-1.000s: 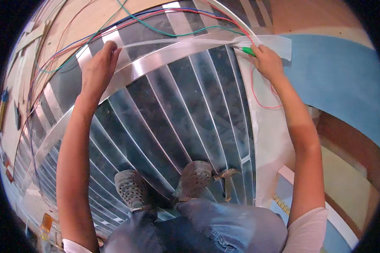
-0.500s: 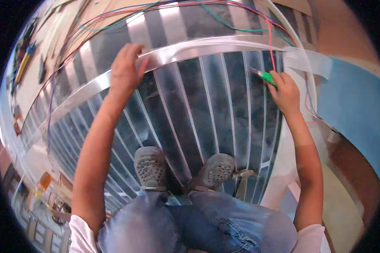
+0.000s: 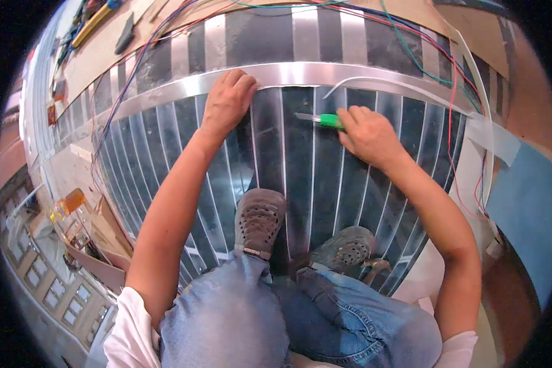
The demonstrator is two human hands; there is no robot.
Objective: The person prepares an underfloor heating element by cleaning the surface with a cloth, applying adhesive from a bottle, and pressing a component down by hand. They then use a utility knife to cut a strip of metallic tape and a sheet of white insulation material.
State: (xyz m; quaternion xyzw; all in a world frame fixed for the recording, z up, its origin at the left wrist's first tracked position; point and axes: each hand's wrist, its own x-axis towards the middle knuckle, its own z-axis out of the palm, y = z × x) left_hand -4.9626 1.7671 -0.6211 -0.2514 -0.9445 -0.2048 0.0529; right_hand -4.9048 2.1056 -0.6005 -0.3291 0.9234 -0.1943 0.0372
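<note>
Squatting low, the person has two grey shoes (image 3: 260, 221) planted on a big striped sheet (image 3: 325, 202) of dark and silver bands. Blue jeans (image 3: 276, 319) fill the bottom of the view, at 6 o'clock.

Both arms reach up toward 12 o'clock. The right hand (image 3: 368, 135) is closed around a green-handled cutter (image 3: 322, 119). Its handle sits in the fist, and the thin blade end pokes out toward 9 o'clock, so the tool lies sideways, flat over the sheet. The blade tip points at the left hand.

The left hand (image 3: 227, 101) lies a bit farther up, at about 11 o'clock from the cutter, near it but not touching. It is open and holds nothing. The fingers bend down and press on a shiny silver strip (image 3: 300, 73) that runs in a long curve from 9 o'clock to 3 o'clock (the curve is likely just the lens). The cutter sits just below this strip.

Farther off, red, blue and green wires (image 3: 438, 67) trail over the sheet's far edge, onto a wooden floor (image 3: 104, 55).
</note>
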